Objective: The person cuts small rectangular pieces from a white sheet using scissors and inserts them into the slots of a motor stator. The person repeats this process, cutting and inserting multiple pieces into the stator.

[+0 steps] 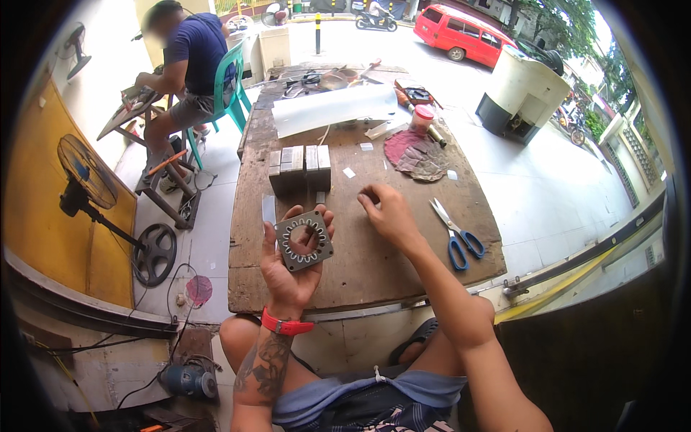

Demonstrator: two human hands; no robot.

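Note:
A square metal stator core (283, 246) with a round slotted opening rests in my left hand (291, 282), palm up and fingers curled behind it. Pale liners show around its slots. To its right, my right hand (390, 216) hovers over the wooden table (360, 266) with thumb and fingertips pinched together. Whatever may be between those fingertips is too small to make out. Blue-handled scissors (458, 236) lie slightly spread to the right of that hand. Beyond my left hand stand several grey metal blocks (301, 176) in a cluster, and small white slips (350, 173) lie nearby.
Across the table's far part lie a translucent sheet roll (335, 111), a red-lidded jar (421, 120) and a round cloth (417, 157). A person (194, 54) sits working at the far left. A standing fan (90, 176) is left, and a blue motor-like machine (188, 381) sits lower left.

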